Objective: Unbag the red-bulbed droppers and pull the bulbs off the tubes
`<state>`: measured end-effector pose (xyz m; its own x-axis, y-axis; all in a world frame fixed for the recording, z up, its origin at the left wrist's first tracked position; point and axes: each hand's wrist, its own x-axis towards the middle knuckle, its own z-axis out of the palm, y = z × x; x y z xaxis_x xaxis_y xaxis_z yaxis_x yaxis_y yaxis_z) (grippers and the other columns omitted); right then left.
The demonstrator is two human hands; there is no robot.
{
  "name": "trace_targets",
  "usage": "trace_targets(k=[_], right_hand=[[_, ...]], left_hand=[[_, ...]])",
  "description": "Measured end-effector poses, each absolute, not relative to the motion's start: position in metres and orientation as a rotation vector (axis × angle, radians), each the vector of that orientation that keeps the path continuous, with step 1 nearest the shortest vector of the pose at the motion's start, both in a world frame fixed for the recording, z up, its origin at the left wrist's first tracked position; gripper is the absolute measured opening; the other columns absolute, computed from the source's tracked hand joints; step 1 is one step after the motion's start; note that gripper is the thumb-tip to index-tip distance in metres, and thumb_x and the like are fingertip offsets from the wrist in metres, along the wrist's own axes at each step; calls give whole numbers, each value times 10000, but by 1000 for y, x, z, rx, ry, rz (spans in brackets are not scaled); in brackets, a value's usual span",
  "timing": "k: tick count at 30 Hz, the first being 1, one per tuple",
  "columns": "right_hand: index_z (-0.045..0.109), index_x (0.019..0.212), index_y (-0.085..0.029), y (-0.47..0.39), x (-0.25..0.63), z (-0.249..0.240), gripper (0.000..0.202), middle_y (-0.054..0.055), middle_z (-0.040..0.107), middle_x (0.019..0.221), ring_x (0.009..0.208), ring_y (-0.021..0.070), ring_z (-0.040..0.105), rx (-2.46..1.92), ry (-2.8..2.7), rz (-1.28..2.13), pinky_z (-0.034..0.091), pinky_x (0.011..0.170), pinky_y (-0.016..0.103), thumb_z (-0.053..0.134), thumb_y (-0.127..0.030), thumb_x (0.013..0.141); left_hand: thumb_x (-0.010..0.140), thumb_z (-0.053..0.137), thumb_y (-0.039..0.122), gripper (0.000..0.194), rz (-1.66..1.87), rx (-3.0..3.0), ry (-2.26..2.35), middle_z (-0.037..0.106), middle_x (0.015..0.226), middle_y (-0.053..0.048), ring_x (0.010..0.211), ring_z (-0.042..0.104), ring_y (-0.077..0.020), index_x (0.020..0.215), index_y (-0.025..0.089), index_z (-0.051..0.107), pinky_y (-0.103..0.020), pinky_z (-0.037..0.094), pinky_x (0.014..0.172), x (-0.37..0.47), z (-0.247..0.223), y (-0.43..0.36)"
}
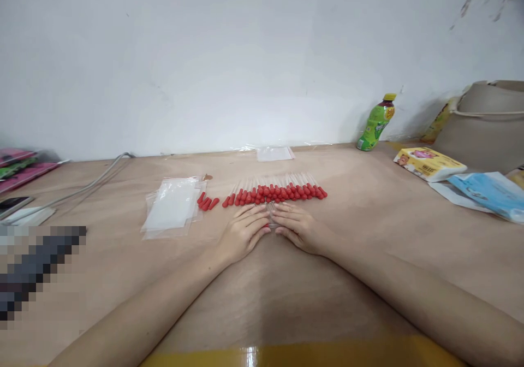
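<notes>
Brown table (368, 219) is backed by a white wall (225, 61). Red-bulbed droppers (282, 193) are lined up just beyond the left hand (245, 228) and right hand (301, 226). Both are laid palm down, fingers loosely extended, around a clear item (272, 215); whether it is gripped cannot be told. Bags (172, 206) are stacked leftward.

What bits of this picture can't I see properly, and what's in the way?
All in the head view:
Clear item between the left hand and right hand: partly hidden by them.
Exact number of red bulbs: small and overlapping.
Beige container: cut off by the right edge.
Dark shape: blurred into blocky squares.
</notes>
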<state>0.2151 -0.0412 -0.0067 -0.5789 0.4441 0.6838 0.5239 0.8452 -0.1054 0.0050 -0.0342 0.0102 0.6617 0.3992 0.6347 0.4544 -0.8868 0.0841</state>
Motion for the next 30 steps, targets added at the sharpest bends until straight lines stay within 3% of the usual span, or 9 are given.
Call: trace_targets(k=[6, 15, 30], right_hand=[[602, 1019, -128, -43, 212, -5, 226, 117, 629, 1091, 1099, 171, 538, -589, -2287, -177, 442, 983, 364, 442, -181, 868], [606, 959, -91, -51, 210, 5, 180, 121, 669, 983, 1047, 188, 572, -498, -2259, -411, 466, 964, 340, 482, -167, 854], [598, 956, -74, -54, 215, 9, 156, 135, 665, 988, 1063, 212, 561, -402, -2246, -516, 472, 959, 371, 529, -119, 824]], left_hand=[[870, 449, 190, 212, -932, -2815, -714, 634, 1094, -78, 1164, 487, -210, 1033, 165, 583, -442, 345, 1024, 6, 16, -39], [887, 410, 193, 172, -792, -2881, -718, 621, 1122, -62, 1203, 446, -192, 888, 158, 579, -445, 236, 1084, 3, 22, -44], [894, 387, 191, 201, -703, -2916, -703, 621, 1122, -50, 1225, 418, -188, 982, 164, 566, -440, 229, 1086, -6, 21, -45]])
